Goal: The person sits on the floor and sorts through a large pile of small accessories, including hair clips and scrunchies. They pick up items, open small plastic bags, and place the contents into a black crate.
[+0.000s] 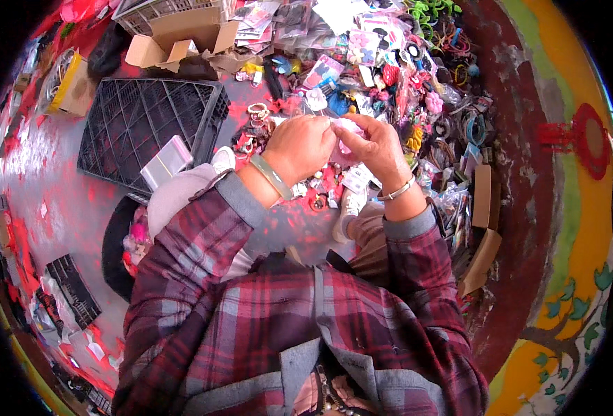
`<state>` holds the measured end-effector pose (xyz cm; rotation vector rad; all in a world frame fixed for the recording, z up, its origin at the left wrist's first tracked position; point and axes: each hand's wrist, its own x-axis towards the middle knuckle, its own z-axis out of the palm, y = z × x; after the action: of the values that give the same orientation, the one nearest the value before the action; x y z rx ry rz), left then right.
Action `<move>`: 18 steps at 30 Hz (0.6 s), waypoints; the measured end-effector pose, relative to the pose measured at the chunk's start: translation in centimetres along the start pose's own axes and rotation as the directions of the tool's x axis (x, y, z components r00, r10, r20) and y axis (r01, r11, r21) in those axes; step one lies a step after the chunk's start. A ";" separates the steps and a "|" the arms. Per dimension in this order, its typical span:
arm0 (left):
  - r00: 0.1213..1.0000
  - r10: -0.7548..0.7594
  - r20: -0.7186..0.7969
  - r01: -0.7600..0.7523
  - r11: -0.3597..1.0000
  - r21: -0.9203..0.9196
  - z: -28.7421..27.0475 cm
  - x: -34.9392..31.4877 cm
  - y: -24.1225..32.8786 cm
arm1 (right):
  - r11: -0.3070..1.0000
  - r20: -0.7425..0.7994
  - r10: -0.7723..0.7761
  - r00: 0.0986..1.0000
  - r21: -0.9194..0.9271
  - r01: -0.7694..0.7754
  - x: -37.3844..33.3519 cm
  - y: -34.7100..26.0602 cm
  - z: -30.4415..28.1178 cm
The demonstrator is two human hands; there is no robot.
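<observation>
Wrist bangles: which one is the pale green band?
The pale green bangle is on the left hand; the right hand wears a thin silver bracelet.

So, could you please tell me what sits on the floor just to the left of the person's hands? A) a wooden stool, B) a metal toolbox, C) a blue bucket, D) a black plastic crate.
D: a black plastic crate with a grid pattern lies on the floor left of the left hand, which meets the right hand over a small pink item.
</observation>
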<state>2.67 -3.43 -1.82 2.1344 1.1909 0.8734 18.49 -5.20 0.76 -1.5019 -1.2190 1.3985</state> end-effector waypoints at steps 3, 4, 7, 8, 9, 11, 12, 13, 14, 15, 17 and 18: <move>1.000 -0.019 0.012 0.020 0.999 -0.037 0.0 -0.1 0.0 | 0.998 -0.010 0.038 0.999 -0.059 -0.039 -0.2 -0.4 0.0; 1.000 -0.017 0.012 0.018 0.999 -0.042 0.0 -0.1 -0.1 | 0.995 -0.026 0.049 0.998 -0.088 -0.051 -0.1 -0.4 0.0; 1.000 -0.006 0.015 0.006 0.999 -0.051 0.1 0.0 -0.2 | 0.988 -0.065 -0.006 0.998 -0.154 -0.004 0.4 0.6 -0.3; 1.000 0.002 0.016 -0.001 0.999 -0.052 0.2 0.1 -0.2 | 0.985 -0.077 -0.040 0.996 -0.172 0.026 0.6 0.9 -0.4; 1.000 0.024 0.013 -0.023 0.999 -0.042 0.2 0.1 -0.2 | 0.982 -0.094 -0.058 0.994 -0.185 0.039 0.6 1.0 -0.4; 0.998 0.066 0.007 -0.065 0.998 -0.022 0.3 0.1 -0.3 | 0.975 -0.123 -0.093 0.988 -0.213 0.065 0.7 1.0 -0.1; 0.997 0.071 0.007 -0.071 0.997 -0.003 0.4 0.0 -0.3 | 0.961 -0.129 -0.104 0.986 -0.269 0.066 0.7 0.9 0.0; 0.997 0.076 0.007 -0.076 0.997 0.017 0.4 0.0 -0.3 | 0.943 -0.134 -0.116 0.984 -0.325 0.067 0.7 0.9 0.2; 0.997 0.080 0.006 -0.080 0.996 0.037 0.4 -0.1 -0.3 | 0.923 -0.137 -0.128 0.982 -0.379 0.067 0.7 0.8 0.3; 0.995 0.098 0.007 -0.099 0.993 0.062 0.5 -0.2 -0.2 | 0.877 -0.142 -0.175 0.974 -0.473 0.089 0.6 0.8 0.4; 0.990 0.137 0.012 -0.138 0.984 0.114 0.5 -0.2 -0.2 | 0.754 -0.137 -0.270 0.953 -0.645 0.121 0.5 0.7 0.5; 0.990 0.140 0.019 -0.141 0.980 0.139 0.5 -0.3 -0.1 | 0.741 -0.142 -0.286 0.948 -0.660 0.124 0.5 0.7 0.7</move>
<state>2.84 -3.69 -2.30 2.3576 1.1375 0.8610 17.92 -4.97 -0.12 -1.8426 -1.7556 0.6291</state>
